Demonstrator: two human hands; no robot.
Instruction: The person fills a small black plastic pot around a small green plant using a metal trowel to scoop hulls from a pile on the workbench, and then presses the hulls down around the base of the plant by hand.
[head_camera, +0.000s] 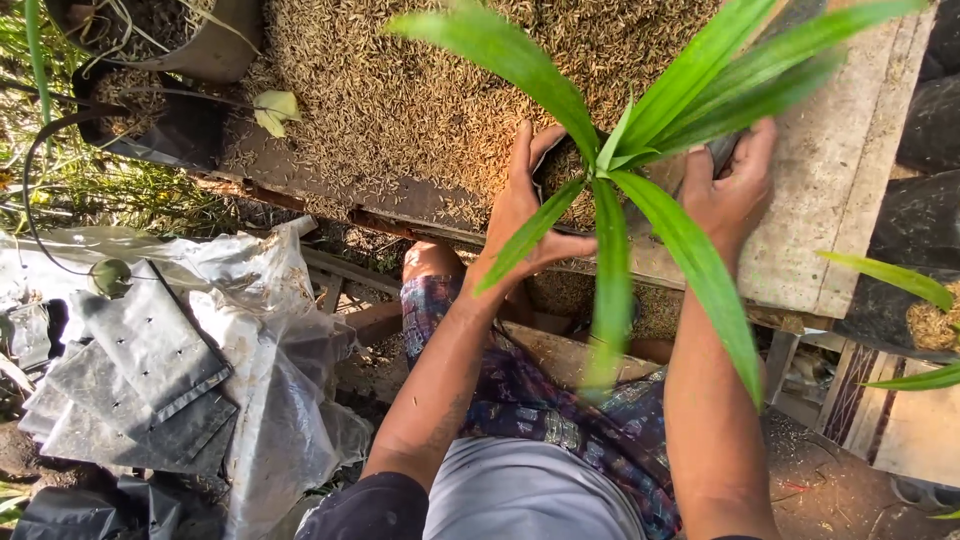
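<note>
A young plant (640, 110) with long green leaves stands in a black plastic grow bag (553, 170) filled with rice husk. The bag rests at the near edge of a worn board (830, 200). My left hand (525, 215) clasps the bag's left side, thumb on the rim. My right hand (730, 185) grips its right side, partly behind the leaves. The bag's lower part is hidden by my hands and the foliage.
Loose rice husk (400, 90) covers the board's left half. Black pots (170, 40) sit at the top left. A stack of flat black grow bags (140, 380) lies on clear plastic sheeting (270, 330) at lower left. Another bagged plant (925, 320) stands at the right edge.
</note>
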